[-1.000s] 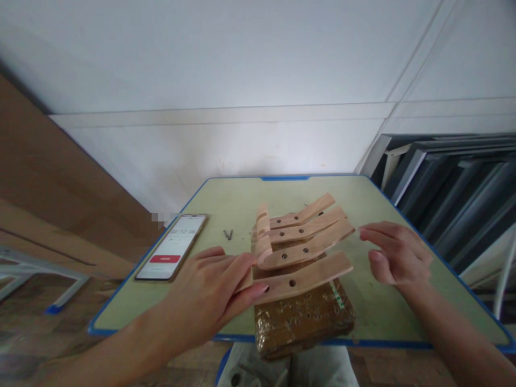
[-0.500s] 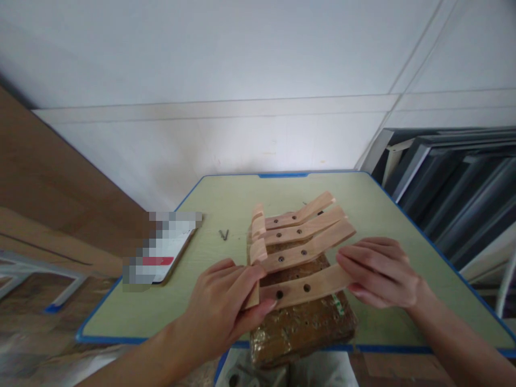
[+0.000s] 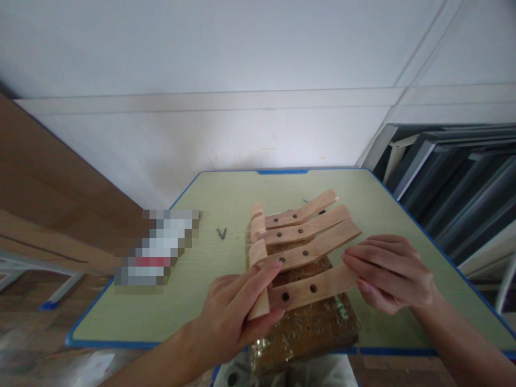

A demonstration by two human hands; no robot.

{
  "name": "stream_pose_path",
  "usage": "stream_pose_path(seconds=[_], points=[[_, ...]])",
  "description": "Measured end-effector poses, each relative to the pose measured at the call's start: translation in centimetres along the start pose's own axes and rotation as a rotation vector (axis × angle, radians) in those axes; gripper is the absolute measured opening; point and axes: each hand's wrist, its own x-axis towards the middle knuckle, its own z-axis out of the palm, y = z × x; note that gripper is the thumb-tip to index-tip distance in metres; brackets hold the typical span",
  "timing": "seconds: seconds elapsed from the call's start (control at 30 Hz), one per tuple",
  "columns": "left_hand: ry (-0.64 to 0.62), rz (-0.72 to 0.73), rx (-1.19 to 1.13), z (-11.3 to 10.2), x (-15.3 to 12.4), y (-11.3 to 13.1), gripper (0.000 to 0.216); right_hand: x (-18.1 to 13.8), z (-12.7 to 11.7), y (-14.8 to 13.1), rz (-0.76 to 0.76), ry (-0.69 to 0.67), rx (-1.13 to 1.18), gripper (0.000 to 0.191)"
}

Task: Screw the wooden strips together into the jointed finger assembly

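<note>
The nearest curved wooden piece (image 3: 322, 285), with two dark holes, is held by both hands just over a brown tape-wrapped block (image 3: 298, 338). My left hand (image 3: 237, 303) pinches its left end, where a short upright part stands; the fingers partly hide that joint. At the other end, my right hand (image 3: 391, 271) has its fingertips closed on the tip. Behind it lie three similar wooden pieces in a row: one close by (image 3: 322, 245), a middle one (image 3: 318, 224) and the farthest (image 3: 312, 209). Screw heads or inserts seem to sit in their holes.
The pale green table (image 3: 173, 312) has a blue edge. Two small screws (image 3: 221, 233) lie left of the block. A flat blurred-out item (image 3: 161, 247) rests at the table's left side. Dark panels (image 3: 455, 166) lean at the right, and a white wall (image 3: 242, 134) stands behind.
The nearest wooden piece has shifted slightly right with both hands. My left index finger has stretched further over the left end, reaching the neighbouring piece. The view has shifted slightly.
</note>
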Motion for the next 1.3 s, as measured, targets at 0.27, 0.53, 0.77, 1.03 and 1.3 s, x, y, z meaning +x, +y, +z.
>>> stream_pose_path(seconds=[0.27, 0.53, 0.77, 1.03, 1.3], points=[[0.127, 0.095, -0.117, 0.4, 0.7, -0.2, 0.025, 0.2, 0.3, 0.0, 0.022, 0.026, 0.037, 0.018], [0.139, -0.009, -0.166, 0.3, 0.3, 0.3, 0.022, 0.5, 0.2, 0.0, -0.012, 0.039, 0.022, 0.021], [0.156, 0.0, -0.169, 0.3, 0.1, 0.3, 0.024, 0.1, -0.4, -0.2, -0.05, 0.101, -0.02, 0.025], [0.16, -0.008, -0.186, 0.4, -0.1, 0.6, 0.028, 0.2, -0.7, -0.5, -0.024, 0.109, -0.082, 0.018], [0.182, -0.073, -0.201, 0.3, -0.3, 1.0, 0.032, 11.0, -1.8, -0.2, 0.155, -0.053, 0.059, 0.007]])
